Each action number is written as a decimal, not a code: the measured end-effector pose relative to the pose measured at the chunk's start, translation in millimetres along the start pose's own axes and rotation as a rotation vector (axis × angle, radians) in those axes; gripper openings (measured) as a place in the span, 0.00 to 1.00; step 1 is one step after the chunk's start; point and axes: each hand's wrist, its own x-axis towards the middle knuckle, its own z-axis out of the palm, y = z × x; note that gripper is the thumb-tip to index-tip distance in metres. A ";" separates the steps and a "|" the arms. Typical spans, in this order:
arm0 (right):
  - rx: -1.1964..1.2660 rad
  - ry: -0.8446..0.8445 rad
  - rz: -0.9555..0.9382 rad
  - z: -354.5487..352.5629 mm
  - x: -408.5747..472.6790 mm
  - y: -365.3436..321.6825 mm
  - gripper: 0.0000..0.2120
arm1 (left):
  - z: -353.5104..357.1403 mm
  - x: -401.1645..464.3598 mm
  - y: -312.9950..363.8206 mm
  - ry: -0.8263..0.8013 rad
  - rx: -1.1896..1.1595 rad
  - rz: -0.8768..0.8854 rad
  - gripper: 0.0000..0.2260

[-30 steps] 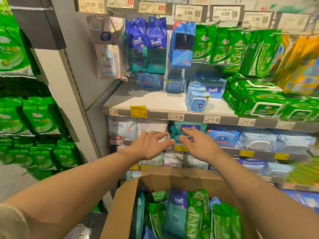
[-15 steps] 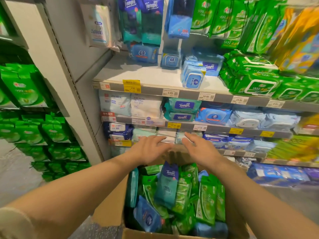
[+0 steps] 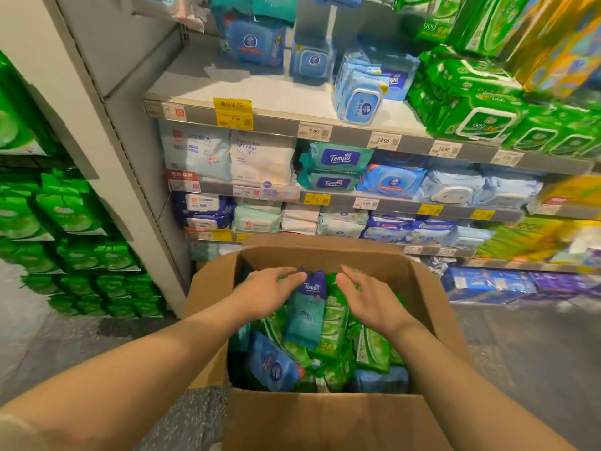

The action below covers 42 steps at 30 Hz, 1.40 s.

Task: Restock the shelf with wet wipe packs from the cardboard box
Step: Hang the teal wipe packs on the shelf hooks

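I have my left hand (image 3: 266,292) and right hand (image 3: 370,296) spread, holding nothing, either side of a teal pack (image 3: 305,315); the box (image 3: 325,418) beneath looks full, so restocking seems barely begun.

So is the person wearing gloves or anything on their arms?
No gloves. Both the left hand and the right hand are bare, with no rings, watch or bracelets showing. The forearms are bare too. A pale sleeve edge shows on the left arm only.
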 end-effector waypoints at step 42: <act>1.066 -0.435 0.693 140.8 91.6 104.2 0.08 | 137.1 88.5 -38.8 0.167 -0.239 -0.549 0.16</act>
